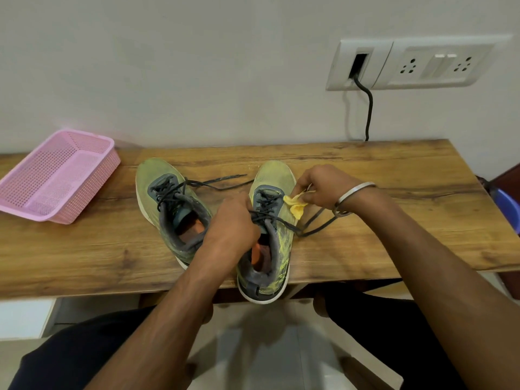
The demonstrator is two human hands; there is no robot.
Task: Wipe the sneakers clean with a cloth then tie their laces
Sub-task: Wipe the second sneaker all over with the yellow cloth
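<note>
both forearms reached out from the bottom of the view over dark-clad legs toward a wooden table (394, 175). on it stood two yellow-green sneakers, toes pointing to the wall. the right sneaker (271, 229) sat at the near edge, its heel hanging a little over the rim. the left hand (232, 220) was curled against that shoe's collar, fingers closed round the dark laces (267, 205) near the top eyelets. the right hand (323, 190), a metal bangle (351, 197) on its wrist, pinched a small crumpled yellow cloth (294, 205) between thumb and fingertips and held it against the outer side of the same shoe, beside the lacing. one loose lace end (315, 225) trailed off the shoe onto the table under the right wrist.

the left sneaker (168, 204) stood just beside the first, angled slightly away, untouched, its laces undone; one long end (222, 182) lay across the wood toward the other shoe's toe (both uppers looked scuffed and grimy).

a pink plastic basket (56, 175) rested tilted at the table's far left, against the wall. a white socket panel (410, 64) was mounted on the wall above the table's right part, with a black cable (369, 108) hanging down from it behind the table.
</note>
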